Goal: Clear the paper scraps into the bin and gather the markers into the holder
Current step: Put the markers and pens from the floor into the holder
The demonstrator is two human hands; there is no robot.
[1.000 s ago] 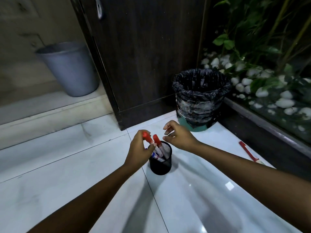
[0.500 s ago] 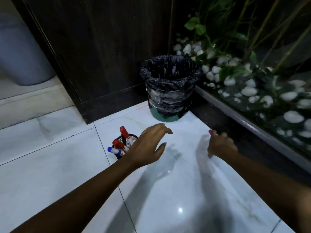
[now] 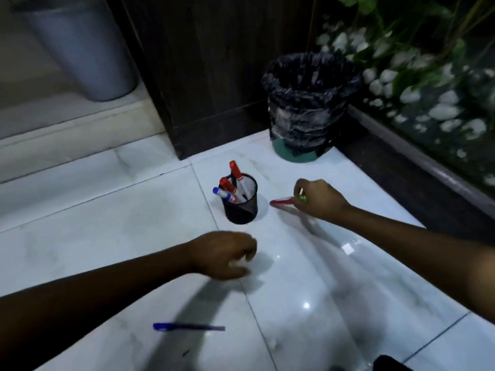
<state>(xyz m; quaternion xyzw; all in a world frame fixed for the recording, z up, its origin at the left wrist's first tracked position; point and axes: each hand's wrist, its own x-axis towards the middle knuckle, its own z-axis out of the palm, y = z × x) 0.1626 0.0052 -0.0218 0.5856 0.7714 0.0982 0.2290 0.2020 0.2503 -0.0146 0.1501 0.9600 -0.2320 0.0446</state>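
Observation:
A black mesh holder (image 3: 241, 203) stands on the white floor tiles with three markers (image 3: 232, 187) leaning in it, two red-capped and one blue-capped. My right hand (image 3: 318, 200) is just right of the holder, closed around a red marker (image 3: 281, 202) whose cap points toward the holder. My left hand (image 3: 225, 254) hovers low over the floor in front of the holder, fingers curled down over something small and white; I cannot tell if it grips it. A blue pen (image 3: 188, 327) lies on the tile near me. The bin (image 3: 308, 103), lined with a black bag, stands behind.
A dark wooden panel (image 3: 214, 62) rises behind the holder. A planter with white pebbles and green leaves (image 3: 428, 89) runs along the right behind a dark ledge. A grey bucket (image 3: 83, 46) sits on a raised step at the far left. A tiny white scrap (image 3: 347, 248) lies on the floor.
My right hand picked up the red marker from beside the planter ledge and carried it left toward the holder. My left hand drew back from the holder and dropped to the floor.

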